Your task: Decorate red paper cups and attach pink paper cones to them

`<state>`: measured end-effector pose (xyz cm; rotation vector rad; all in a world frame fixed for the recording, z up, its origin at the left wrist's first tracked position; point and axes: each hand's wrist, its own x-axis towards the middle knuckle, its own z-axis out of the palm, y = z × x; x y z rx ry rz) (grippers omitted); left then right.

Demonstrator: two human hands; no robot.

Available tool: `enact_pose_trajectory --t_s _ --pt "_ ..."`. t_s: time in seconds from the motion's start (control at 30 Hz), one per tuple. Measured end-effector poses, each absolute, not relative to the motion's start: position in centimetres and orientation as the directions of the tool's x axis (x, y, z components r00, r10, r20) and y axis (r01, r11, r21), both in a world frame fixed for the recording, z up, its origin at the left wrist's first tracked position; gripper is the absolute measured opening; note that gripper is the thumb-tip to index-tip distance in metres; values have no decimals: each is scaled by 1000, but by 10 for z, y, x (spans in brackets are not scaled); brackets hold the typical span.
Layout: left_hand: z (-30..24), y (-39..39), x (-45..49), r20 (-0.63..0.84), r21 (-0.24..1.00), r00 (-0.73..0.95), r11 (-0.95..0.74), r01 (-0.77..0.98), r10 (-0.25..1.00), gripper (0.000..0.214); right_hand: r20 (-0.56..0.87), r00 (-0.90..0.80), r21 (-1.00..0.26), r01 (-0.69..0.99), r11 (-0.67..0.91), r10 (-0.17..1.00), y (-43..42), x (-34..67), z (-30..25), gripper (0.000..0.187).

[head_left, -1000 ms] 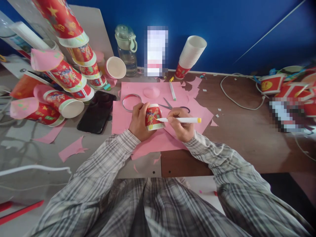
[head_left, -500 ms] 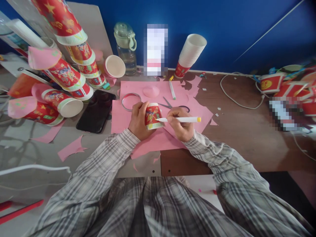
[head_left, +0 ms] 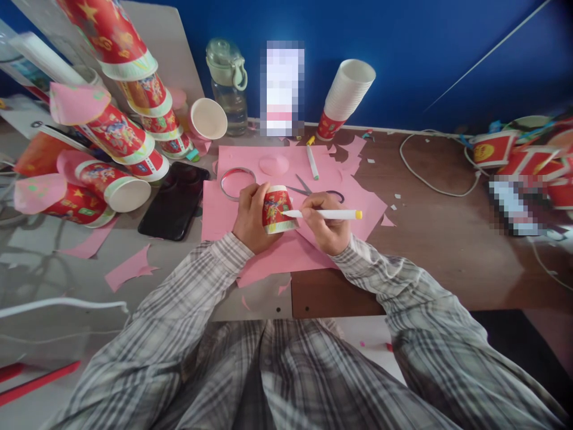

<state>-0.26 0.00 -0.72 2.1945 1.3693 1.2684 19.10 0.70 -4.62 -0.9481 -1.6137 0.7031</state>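
Observation:
My left hand (head_left: 253, 220) is wrapped round a red patterned paper cup (head_left: 277, 206), which is held upside down with its wide, pale rim at the bottom. That rim carries yellow-green marks. A white marker (head_left: 333, 214) with a yellow end is pinched in my right hand (head_left: 329, 227), its tip at the cup's printed side. Pink paper (head_left: 268, 260) lies beneath both hands. Just beyond them are scissors (head_left: 304, 186), partly hidden by my right hand, a roll of tape (head_left: 238, 184) and a second marker (head_left: 312, 161) with a green end.
Stacked red cups (head_left: 152, 95) and a black phone (head_left: 174, 200) occupy the left. Behind stand a water bottle (head_left: 227, 89), a blurred bright screen (head_left: 282, 89) and a tall cup stack (head_left: 347, 92). A cable (head_left: 441, 192) and more red cups (head_left: 492, 149) are at right.
The marker's tip has shifted slightly left and up across the cup's side, my right hand moving with it. My left hand keeps its hold on the cup.

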Motion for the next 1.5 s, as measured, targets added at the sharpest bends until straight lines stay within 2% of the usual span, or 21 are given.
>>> enact_pose_trajectory --t_s 0.3,0.57,0.7,0.9,1.23,1.5 --pt "-6 0 -3 532 600 185 -522 606 826 80 547 -120 -805 198 559 829 7 192 -47 32" --pt "-7 1 -2 548 604 169 -527 598 819 78 472 -107 -846 224 483 875 8 190 -41 33" --pt "-6 1 -2 550 615 160 -527 587 820 77 487 -70 -850 191 491 871 9 192 -39 31" --pt "-5 1 -2 543 594 172 -521 613 822 78 430 -79 -889 141 437 900 10 197 -37 32" --pt "-4 1 -2 538 585 183 -520 623 823 77 457 -66 -863 207 461 887 8 195 -38 28" --pt "-6 0 -3 537 598 173 -517 612 826 81 495 -81 -850 161 501 865 8 195 -39 27"
